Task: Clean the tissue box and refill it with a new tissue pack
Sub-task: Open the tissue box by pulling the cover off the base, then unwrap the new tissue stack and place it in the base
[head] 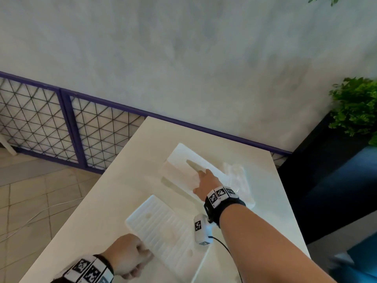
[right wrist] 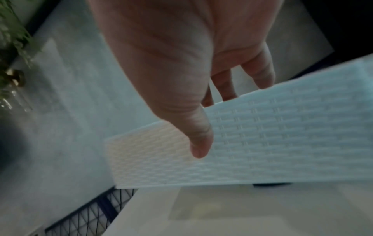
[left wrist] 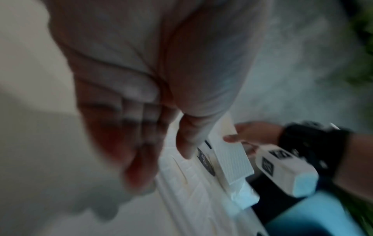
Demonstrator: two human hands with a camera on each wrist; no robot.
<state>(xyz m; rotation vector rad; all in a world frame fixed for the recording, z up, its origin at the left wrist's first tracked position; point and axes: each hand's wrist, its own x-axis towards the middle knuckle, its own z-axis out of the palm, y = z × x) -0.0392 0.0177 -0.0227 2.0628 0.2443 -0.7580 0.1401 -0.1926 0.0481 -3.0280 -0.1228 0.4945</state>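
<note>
Left hand point(head: 130, 256) at the near left of the table point(head: 106, 193): fingers curled, knuckles at the near end of the base point(head: 163, 231), a white ribbed panel lying flat. Left wrist view is blurred; the fingers point(left wrist: 141, 135) hang bent over the panel, and whether they actually pinch it cannot be told.

Centre: box point(head: 183, 170), white with a woven texture and a slot on top, lifted slightly off the table, shadow under it.

Right hand point(head: 206, 182) grips the near right end of the box. Right wrist view shows the thumb point(right wrist: 199, 140) on the textured side wall and the fingers point(right wrist: 260, 75) over the top edge.

Right of the box: tissue pack point(head: 238, 180), in clear wrap, lying on the table just behind the right hand.

Far right: plant point(head: 355, 107), off the table.
</note>
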